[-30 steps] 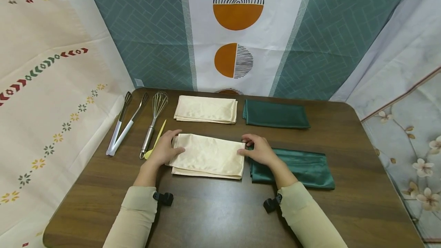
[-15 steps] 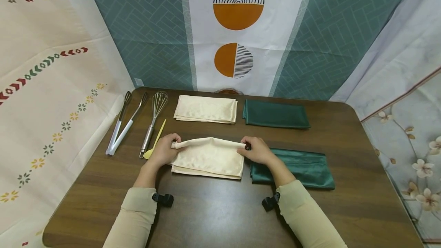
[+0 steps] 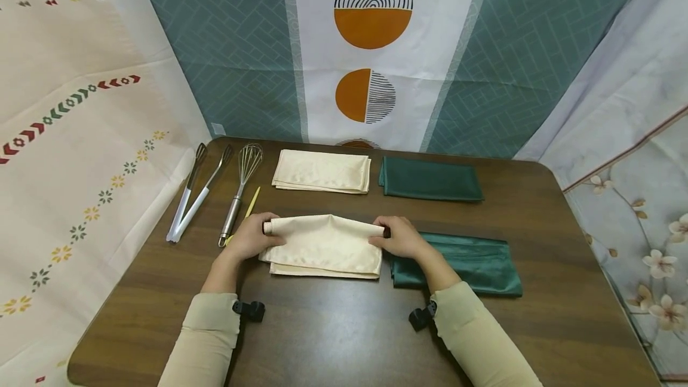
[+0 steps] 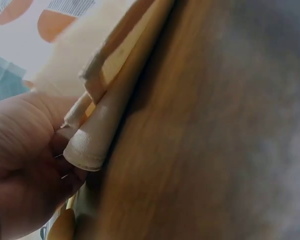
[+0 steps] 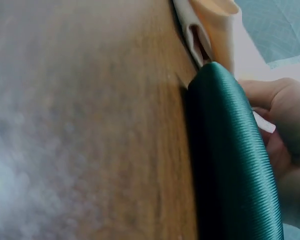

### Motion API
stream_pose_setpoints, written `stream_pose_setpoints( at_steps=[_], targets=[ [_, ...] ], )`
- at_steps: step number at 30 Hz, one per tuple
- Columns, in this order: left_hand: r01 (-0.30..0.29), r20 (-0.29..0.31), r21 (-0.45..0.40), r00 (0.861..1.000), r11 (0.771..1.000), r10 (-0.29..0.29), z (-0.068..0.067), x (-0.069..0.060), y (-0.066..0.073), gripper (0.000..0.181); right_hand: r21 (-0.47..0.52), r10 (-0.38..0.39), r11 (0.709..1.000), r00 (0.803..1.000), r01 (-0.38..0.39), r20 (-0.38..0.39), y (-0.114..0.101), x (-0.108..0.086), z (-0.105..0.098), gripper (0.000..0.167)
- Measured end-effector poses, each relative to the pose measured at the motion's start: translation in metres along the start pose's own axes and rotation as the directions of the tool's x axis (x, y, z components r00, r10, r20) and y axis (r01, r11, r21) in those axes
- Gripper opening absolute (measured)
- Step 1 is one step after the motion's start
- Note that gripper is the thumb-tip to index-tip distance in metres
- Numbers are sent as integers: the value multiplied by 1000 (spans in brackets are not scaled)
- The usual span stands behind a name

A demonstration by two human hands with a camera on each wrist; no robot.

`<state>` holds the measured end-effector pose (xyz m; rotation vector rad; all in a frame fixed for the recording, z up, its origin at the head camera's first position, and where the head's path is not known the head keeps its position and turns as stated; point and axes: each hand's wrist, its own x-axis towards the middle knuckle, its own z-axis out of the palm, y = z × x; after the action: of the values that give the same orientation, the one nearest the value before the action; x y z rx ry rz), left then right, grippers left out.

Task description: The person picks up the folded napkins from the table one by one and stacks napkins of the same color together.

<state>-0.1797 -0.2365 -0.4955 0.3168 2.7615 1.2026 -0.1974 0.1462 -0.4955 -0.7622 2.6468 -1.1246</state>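
Note:
A folded cream satin cloth (image 3: 324, 249) lies at the middle of the table, its far edge raised in a slight peak. My left hand (image 3: 251, 237) pinches its far left corner, thumb on the near side. At the far right corner my right hand (image 3: 399, 236) pinches the same edge. The left wrist view shows the cloth's layered side (image 4: 97, 132) beside the left hand (image 4: 27, 145). In the right wrist view a folded green satin cloth (image 5: 235, 155) partly hides the right hand (image 5: 290, 120); that cloth lies under my right wrist in the head view.
Behind lie another folded cream cloth (image 3: 321, 171) and another folded green cloth (image 3: 431, 179). To the left are white-handled tongs (image 3: 189, 211), a whisk (image 3: 236, 199) and a yellow utensil (image 3: 252, 202), partly behind my left hand. Fabric hangs around the wooden table (image 3: 333, 333).
Both hands have gone from resting at the cream cloth's sides to gripping its far corners. The far edge has come up and slightly toward me, its flat top now bowed.

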Motion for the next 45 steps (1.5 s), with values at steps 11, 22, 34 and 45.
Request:
stream_pose_setpoints(
  at_steps=[11,22,34,45],
  targets=[
    [1,-122,-9,992,1000,-2,12,0,-1,13,198,33,980,999,-38,27,-3,3,4,30],
    [-42,-36,-31,998,999,41,4,-10,-2,42,60,-43,997,997,39,58,-5,2,2,19],
    [96,34,79,995,992,-99,3,-11,12,31,-42,-75,996,990,81,123,-10,4,-1,30],
    [44,-109,-30,993,999,-47,-1,-16,8,35,53,-70,996,998,70,1,-8,3,1,28]
  ],
)
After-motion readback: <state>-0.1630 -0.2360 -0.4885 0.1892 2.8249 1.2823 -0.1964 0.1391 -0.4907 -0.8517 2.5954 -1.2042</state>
